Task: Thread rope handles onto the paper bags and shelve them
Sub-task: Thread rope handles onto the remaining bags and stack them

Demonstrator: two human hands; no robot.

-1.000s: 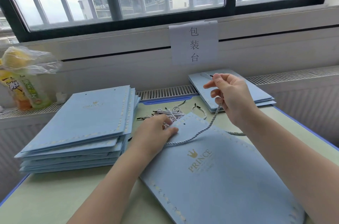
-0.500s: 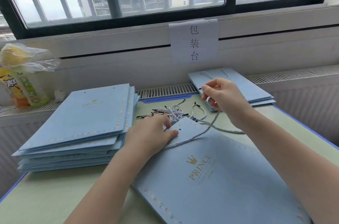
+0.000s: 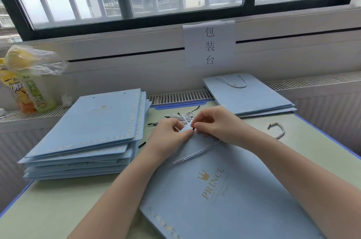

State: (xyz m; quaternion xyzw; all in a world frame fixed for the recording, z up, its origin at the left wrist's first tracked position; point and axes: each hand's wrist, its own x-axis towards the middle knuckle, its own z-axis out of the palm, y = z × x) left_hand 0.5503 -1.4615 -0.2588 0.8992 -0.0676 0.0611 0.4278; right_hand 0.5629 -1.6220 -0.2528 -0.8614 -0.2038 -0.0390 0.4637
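- The flat blue paper bag (image 3: 224, 190) lies on the table (image 3: 48, 209) in front of the person, its top corner pointing to 12 o'clock, where both hands meet.
- The left hand (image 3: 168, 137) holds the bag's top edge, fingers curled on the paper beside the hole; its grip pinches the bag.
- The right hand (image 3: 214, 123) pinches the black tip (image 3: 193, 128) of the rope handle (image 3: 195, 153) at that top edge; the cord trails off toward 4 o'clock across the bag.
- The bag looks light and fairly stiff yet easy to crease, so it is best held close beside the hole.
- The rope is soft and limp; only the hard tip will steer, so take it just behind the tip.
- Loose ropes (image 3: 181, 117) lie at 12 o'clock beyond the hands; unthreaded bags (image 3: 88, 131) are stacked at 9 o'clock, finished bags (image 3: 248, 94) at 1 o'clock.
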